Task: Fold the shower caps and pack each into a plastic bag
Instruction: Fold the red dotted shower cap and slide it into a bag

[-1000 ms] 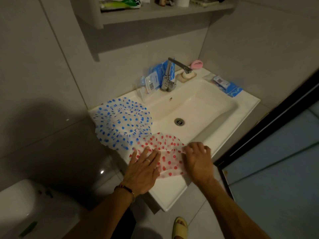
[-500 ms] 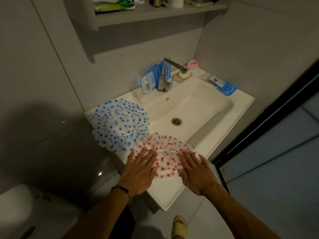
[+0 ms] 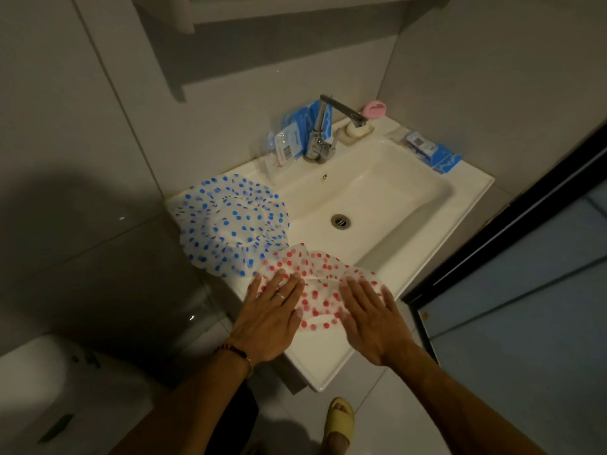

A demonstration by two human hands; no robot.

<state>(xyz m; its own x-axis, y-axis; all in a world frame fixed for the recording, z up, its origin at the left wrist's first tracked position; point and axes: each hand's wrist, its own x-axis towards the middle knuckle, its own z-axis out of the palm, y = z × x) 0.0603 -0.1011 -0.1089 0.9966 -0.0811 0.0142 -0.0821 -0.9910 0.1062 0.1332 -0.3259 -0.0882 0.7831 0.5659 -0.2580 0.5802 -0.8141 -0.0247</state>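
A clear shower cap with red dots [image 3: 320,284] lies spread on the near rim of the white sink [image 3: 328,366]. My left hand [image 3: 267,318] presses flat on its left side, fingers apart. My right hand [image 3: 372,318] lies flat on its right side, fingers spread. A second cap with blue dots [image 3: 230,224] lies on the sink's left rim, touching the red one. A blue-and-clear plastic bag [image 3: 295,136] leans on the wall behind the tap. Another blue bag [image 3: 433,152] lies at the sink's back right corner.
A chrome tap [image 3: 325,133] stands at the back of the basin, the drain [image 3: 340,221] in its middle. A soap dish [image 3: 356,130] and a pink item [image 3: 374,109] sit behind it. A shelf hangs above. A toilet [image 3: 49,389] is at lower left, a dark door frame at right.
My right hand went from curled at the cap's edge to flat on it, and the red-dotted cap is now spread wider to the right. The left hand stayed pressed down.
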